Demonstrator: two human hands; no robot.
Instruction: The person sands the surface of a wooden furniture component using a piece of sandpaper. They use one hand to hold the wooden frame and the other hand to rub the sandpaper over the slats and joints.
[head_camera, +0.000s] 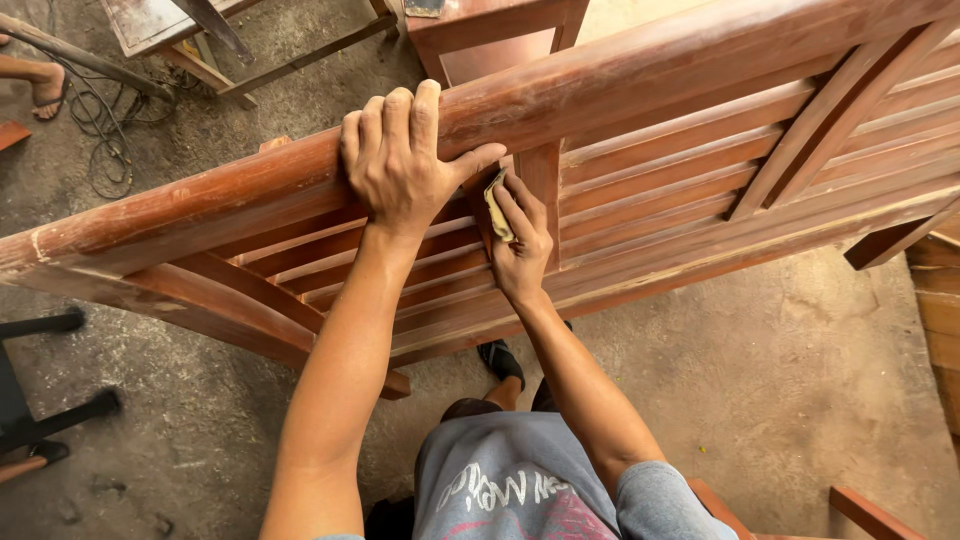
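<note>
A reddish-brown wooden slatted frame (680, 160), like a bench back, stretches across the view in front of me. My left hand (405, 160) lies over its thick rounded top rail (200, 200), fingers curled over the far side. My right hand (520, 240) presses a small folded piece of yellowish sandpaper (497, 212) against the slats beside an upright centre post (542, 185), just under the top rail. The two hands nearly touch.
A dusty concrete floor (780, 370) lies below. Black cables (105, 130) coil at the upper left, near another person's sandalled foot (45, 90). More wooden furniture parts stand at the top (480, 30), right edge (940, 320) and lower right (860, 510). A dark metal stand (40, 400) is at left.
</note>
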